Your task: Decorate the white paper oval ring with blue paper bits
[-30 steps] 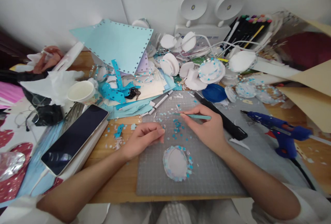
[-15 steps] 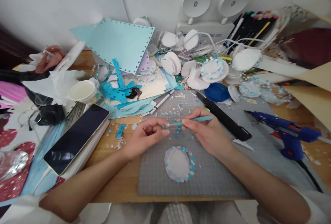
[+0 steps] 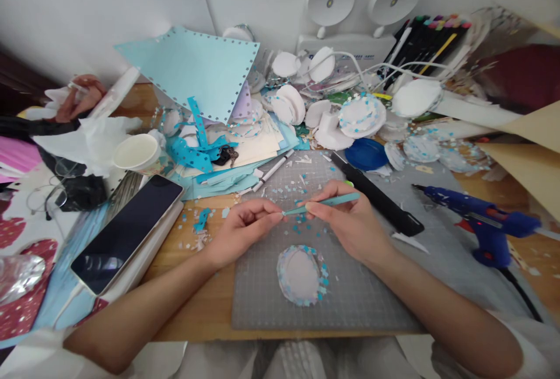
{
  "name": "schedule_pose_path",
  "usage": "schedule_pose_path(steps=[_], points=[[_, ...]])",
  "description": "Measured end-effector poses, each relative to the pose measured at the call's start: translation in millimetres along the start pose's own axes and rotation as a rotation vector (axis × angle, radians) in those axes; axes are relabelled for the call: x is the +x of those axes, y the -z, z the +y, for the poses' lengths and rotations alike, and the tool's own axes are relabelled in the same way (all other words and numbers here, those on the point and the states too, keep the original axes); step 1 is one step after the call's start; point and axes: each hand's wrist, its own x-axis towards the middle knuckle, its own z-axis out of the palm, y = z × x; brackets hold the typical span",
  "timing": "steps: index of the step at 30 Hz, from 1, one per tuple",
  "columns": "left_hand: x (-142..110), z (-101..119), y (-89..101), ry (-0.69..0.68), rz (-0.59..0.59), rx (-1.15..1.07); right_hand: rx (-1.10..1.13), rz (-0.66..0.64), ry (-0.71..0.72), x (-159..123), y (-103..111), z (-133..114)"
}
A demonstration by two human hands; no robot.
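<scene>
My right hand point(image 3: 350, 224) grips a thin teal tool point(image 3: 326, 203), its point aimed left. My left hand point(image 3: 242, 230) is pinched shut, its fingertips meeting the tool's tip; what they hold is too small to make out. Both hands hover over a grey cutting mat point(image 3: 350, 303). Small blue paper bits point(image 3: 301, 228) lie scattered under them. Just below the hands lies a white paper disc point(image 3: 301, 274) rimmed with blue bits.
A phone point(image 3: 126, 233) rests on a white box at left, beside a paper cup point(image 3: 136, 153). A blue glue gun point(image 3: 476, 218) and a black knife point(image 3: 378, 201) lie at right. Paper sheets, white discs and markers crowd the back. Another person's hand point(image 3: 81, 96) is far left.
My right hand has swung the teal tool's tip leftward and up. My left hand has lifted from the mat and pinched at the tip.
</scene>
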Motion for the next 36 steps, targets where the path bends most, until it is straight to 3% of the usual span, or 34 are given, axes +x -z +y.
schedule_pose_path(steps=[21,27,36], points=[[-1.1,-4.5,0.1,-0.034,0.128,0.029,-0.055,-0.058,0.051,-1.0,3.0,1.1],[-2.0,-5.8,2.9,-0.028,0.107,0.034,-0.050,-0.009,0.026,-0.8,4.5,0.7],[-2.7,-4.3,3.4,0.002,0.066,0.015,-0.037,-0.086,-0.018,-2.7,3.5,-3.1]])
